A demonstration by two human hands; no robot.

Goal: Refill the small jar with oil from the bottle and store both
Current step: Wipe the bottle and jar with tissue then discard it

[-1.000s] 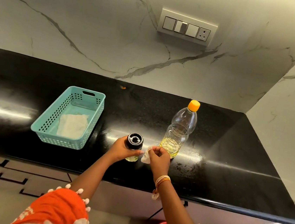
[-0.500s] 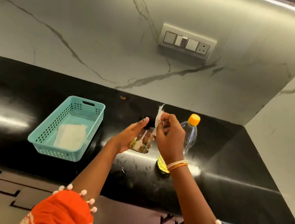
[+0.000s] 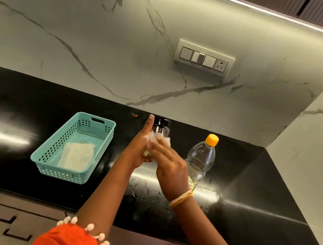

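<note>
My left hand [image 3: 136, 149] holds the small glass jar [image 3: 161, 129] upright above the black counter, thumb raised beside its black lid. A white tissue [image 3: 162, 140] is pressed against the jar's side by my right hand [image 3: 169, 163]. The lower half of the jar is hidden behind both hands. To the right, the clear oil bottle [image 3: 200, 159] with an orange cap stands on the counter, with yellow oil low inside it.
A teal perforated basket [image 3: 52, 150] with a white cloth in it sits on the black counter [image 3: 249, 192] to the left. A marble wall with a switch panel [image 3: 204, 58] rises behind. Oily smears mark the counter below my hands.
The jar was lifted from the counter and now stands upright in my left hand. My right hand moved the tissue from the lid down to the jar's side.
</note>
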